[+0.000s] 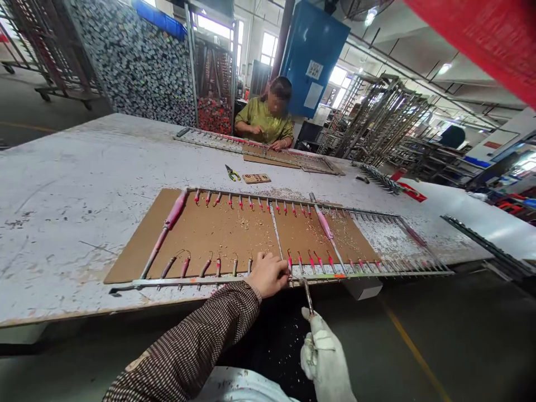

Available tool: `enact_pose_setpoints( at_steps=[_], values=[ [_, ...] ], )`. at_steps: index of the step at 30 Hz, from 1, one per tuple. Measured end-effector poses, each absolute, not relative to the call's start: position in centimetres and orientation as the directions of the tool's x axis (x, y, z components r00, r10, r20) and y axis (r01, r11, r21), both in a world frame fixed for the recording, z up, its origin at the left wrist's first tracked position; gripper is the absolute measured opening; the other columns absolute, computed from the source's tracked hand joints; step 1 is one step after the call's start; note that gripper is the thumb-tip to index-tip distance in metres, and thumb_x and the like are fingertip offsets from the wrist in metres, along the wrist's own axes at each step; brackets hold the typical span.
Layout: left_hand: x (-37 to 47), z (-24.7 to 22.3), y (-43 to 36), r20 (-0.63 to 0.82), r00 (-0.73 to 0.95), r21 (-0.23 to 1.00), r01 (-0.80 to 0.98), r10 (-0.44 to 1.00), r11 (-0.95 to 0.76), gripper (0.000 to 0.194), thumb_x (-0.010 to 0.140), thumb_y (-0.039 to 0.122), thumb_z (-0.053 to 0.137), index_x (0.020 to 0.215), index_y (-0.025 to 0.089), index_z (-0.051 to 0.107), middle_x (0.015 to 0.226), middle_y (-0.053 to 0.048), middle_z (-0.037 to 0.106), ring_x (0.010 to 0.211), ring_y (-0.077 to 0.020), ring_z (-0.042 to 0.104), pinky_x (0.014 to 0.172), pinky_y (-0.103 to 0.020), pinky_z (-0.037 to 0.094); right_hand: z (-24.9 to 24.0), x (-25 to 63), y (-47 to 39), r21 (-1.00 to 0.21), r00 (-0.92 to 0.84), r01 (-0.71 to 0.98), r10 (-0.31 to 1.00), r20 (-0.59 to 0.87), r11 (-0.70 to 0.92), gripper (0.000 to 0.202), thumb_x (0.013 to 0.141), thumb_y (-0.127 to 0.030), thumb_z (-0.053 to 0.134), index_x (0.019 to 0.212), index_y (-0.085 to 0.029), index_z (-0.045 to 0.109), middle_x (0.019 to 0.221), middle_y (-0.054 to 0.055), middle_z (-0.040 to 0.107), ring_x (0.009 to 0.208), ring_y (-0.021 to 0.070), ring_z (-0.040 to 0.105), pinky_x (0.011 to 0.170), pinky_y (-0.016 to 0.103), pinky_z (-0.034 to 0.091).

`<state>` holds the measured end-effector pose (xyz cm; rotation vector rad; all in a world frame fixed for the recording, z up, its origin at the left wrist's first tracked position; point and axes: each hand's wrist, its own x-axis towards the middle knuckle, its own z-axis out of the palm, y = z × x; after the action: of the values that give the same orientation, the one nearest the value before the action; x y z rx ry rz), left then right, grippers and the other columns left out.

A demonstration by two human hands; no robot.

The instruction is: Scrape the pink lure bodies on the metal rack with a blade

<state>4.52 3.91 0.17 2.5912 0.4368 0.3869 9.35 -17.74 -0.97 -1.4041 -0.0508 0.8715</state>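
Observation:
A long metal hanging rack (176, 282) with rows of small hooked pegs, many coated pink, lies across the table. My bare left hand (268, 274) is closed at its near rail, fingers curled over the rail and pegs; the fingertips are partly hidden. In a white glove, my right hand (321, 352) grips a slim metal tool (309, 296) below the table edge. The tool's upper end meets the near rail just right of my left hand. Under the rack, a brown cardboard sheet (226, 231) carries scattered chips.
Beyond the rack lie pliers (232, 173) and a small wooden block (257, 178). Across the white table (84, 184), a co-worker (268, 120) sits at another rack (218, 138). Dark hooked bars (486, 240) rest at the right.

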Motion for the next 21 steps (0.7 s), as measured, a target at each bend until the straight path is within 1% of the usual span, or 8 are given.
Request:
enact_pose_setpoints(
  at_steps=[3, 6, 8, 11, 13, 15, 17, 21],
  values=[
    [4.5, 0.2, 3.9, 0.197, 0.905, 0.496, 0.241, 0.378, -0.834, 0.005, 0.087, 0.026, 0.058, 0.087, 0.023, 0.063, 0.091, -0.001, 0.068, 0.096, -0.0211, 0.053, 0.087, -0.039, 0.027, 0.1, 9.8, -19.0, -0.864, 0.681, -0.503, 0.615, -0.397, -0.001, 0.076, 0.067, -0.064, 0.078, 0.127, -0.021, 0.06, 0.044, -0.011, 0.045, 0.03, 0.0094, 0.04, 0.03, 0.019, 0.03],
    [4.5, 0.2, 3.9, 0.205, 0.902, 0.498, 0.239, 0.381, -0.834, 0.006, 0.087, 0.026, 0.058, 0.086, 0.023, 0.062, 0.091, 0.0, 0.068, 0.095, -0.0207, 0.052, 0.087, -0.039, 0.027, 0.8, 9.3, -19.3, -0.884, 0.745, -0.458, 0.582, -0.325, 0.092, 0.076, 0.067, -0.058, 0.081, 0.131, -0.026, 0.056, 0.058, -0.007, 0.058, 0.039, 0.011, 0.051, 0.034, 0.02, 0.037],
    [4.5, 0.2, 3.8, 0.204, 0.902, 0.502, 0.237, 0.38, -0.832, 0.005, 0.087, 0.026, 0.058, 0.085, 0.023, 0.062, 0.091, 0.0, 0.068, 0.094, -0.0206, 0.052, 0.086, -0.039, 0.027, 0.5, 8.6, -18.5, -0.874, 0.722, -0.485, 0.564, -0.4, 0.002, 0.07, 0.07, -0.066, 0.074, 0.124, -0.023, 0.061, 0.048, -0.009, 0.048, 0.032, 0.0087, 0.041, 0.03, 0.019, 0.031],
    [4.5, 0.2, 3.8, 0.21, 0.899, 0.504, 0.237, 0.385, -0.83, 0.004, 0.085, 0.025, 0.059, 0.086, 0.023, 0.063, 0.092, 0.0, 0.068, 0.095, -0.0206, 0.053, 0.087, -0.039, 0.027, -0.2, 8.1, -17.5, -0.861, 0.702, -0.504, 0.55, -0.452, -0.065, 0.073, 0.07, -0.071, 0.072, 0.118, -0.016, 0.064, 0.04, -0.012, 0.038, 0.027, 0.0072, 0.033, 0.028, 0.018, 0.025],
    [4.5, 0.2, 3.8, 0.214, 0.896, 0.501, 0.242, 0.39, -0.831, 0.005, 0.086, 0.025, 0.059, 0.087, 0.024, 0.063, 0.091, 0.0, 0.069, 0.095, -0.0207, 0.053, 0.087, -0.039, 0.027, -0.2, 8.2, -17.9, -0.866, 0.716, -0.498, 0.54, -0.442, -0.047, 0.077, 0.069, -0.07, 0.074, 0.123, -0.017, 0.061, 0.04, -0.012, 0.039, 0.028, 0.0082, 0.035, 0.028, 0.018, 0.027],
    [4.5, 0.3, 3.8, 0.211, 0.893, 0.503, 0.25, 0.398, -0.827, 0.005, 0.086, 0.025, 0.059, 0.087, 0.023, 0.063, 0.092, -0.001, 0.069, 0.095, -0.0209, 0.053, 0.088, -0.039, 0.027, -0.1, 8.4, -18.5, -0.875, 0.736, -0.484, 0.54, -0.409, -0.003, 0.08, 0.068, -0.069, 0.075, 0.13, -0.021, 0.057, 0.045, -0.01, 0.047, 0.031, 0.0096, 0.041, 0.03, 0.019, 0.031],
    [4.5, 0.3, 3.8, 0.2, 0.894, 0.51, 0.254, 0.401, -0.822, 0.005, 0.086, 0.026, 0.059, 0.087, 0.023, 0.063, 0.093, -0.001, 0.069, 0.096, -0.0212, 0.053, 0.088, -0.04, 0.027, -0.3, 8.4, -18.7, -0.874, 0.741, -0.486, 0.539, -0.4, 0.019, 0.08, 0.068, -0.069, 0.075, 0.131, -0.023, 0.057, 0.049, -0.009, 0.051, 0.033, 0.0098, 0.044, 0.031, 0.02, 0.033],
    [4.5, 0.4, 3.7, 0.181, 0.901, 0.508, 0.259, 0.395, -0.822, 0.006, 0.086, 0.026, 0.059, 0.088, 0.023, 0.064, 0.094, -0.001, 0.069, 0.097, -0.0217, 0.053, 0.088, -0.04, 0.027, -1.2, 8.4, -17.6, -0.838, 0.699, -0.543, 0.519, -0.492, -0.062, 0.077, 0.067, -0.072, 0.073, 0.12, -0.017, 0.063, 0.04, -0.011, 0.041, 0.028, 0.0085, 0.037, 0.028, 0.018, 0.026]
  ],
)
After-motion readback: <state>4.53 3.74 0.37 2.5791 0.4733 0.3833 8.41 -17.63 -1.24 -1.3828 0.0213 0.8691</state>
